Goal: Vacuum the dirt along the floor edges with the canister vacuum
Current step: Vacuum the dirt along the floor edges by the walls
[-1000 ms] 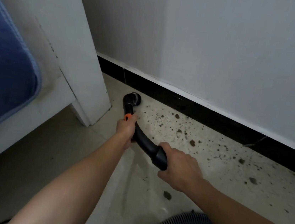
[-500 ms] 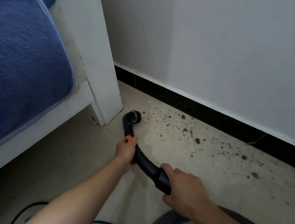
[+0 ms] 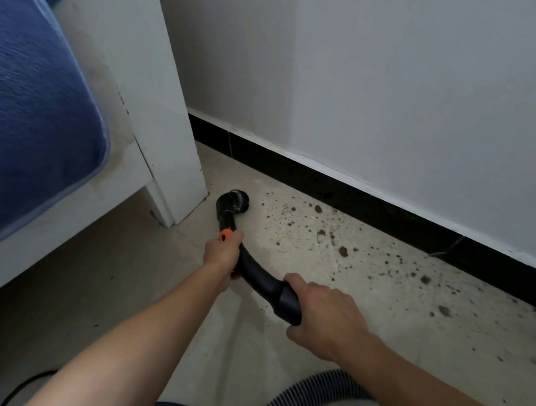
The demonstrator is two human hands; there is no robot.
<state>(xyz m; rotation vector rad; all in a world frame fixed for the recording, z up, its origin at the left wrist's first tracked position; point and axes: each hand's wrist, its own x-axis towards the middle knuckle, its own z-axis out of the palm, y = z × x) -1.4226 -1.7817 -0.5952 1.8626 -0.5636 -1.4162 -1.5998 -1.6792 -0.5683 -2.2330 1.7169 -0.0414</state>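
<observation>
Two hands on one curved wand (image 3: 257, 275): left hand (image 3: 222, 254) curls round it by the orange tab (image 3: 225, 234), right hand (image 3: 323, 317) grips the rear end; its one brush nozzle (image 3: 238, 198) sits on the floor (image 3: 114, 285) just right of the white bed post (image 3: 172, 144). Further right of that post, dirt crumbs (image 3: 343, 251) scatter along the black baseboard (image 3: 329, 190); one ribbed hose (image 3: 303, 399) trails well back from it.

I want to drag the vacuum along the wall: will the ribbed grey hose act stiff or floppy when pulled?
Probably floppy: the ribbed hose bends in a loose arc. Its corrugated wall suggests easy flexing and low weight. The black curved tube looks rigid by contrast.
</observation>
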